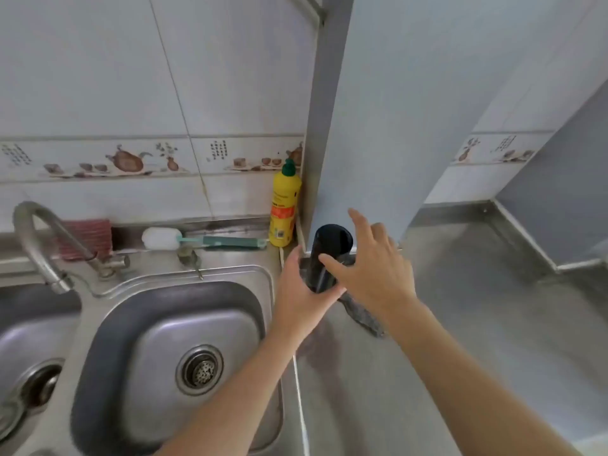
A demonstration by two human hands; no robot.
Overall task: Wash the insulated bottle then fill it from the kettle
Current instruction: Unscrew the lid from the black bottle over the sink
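Observation:
The black insulated bottle (327, 255) stands upright just right of the sink, near the wall corner. My left hand (301, 301) grips its lower body from the left. My right hand (371, 268) hovers at the bottle's right side with its fingers spread and straight, the thumb touching the bottle's front. The bottle's top looks dark and round; whether a lid is on it is unclear. No kettle is in view.
A steel double sink (171, 340) with a curved tap (42, 245) lies to the left. Behind it are a yellow detergent bottle (284, 205), a bottle brush (197, 241) and a red cloth (87, 238). A dark cloth (362, 315) lies on the steel counter (477, 324).

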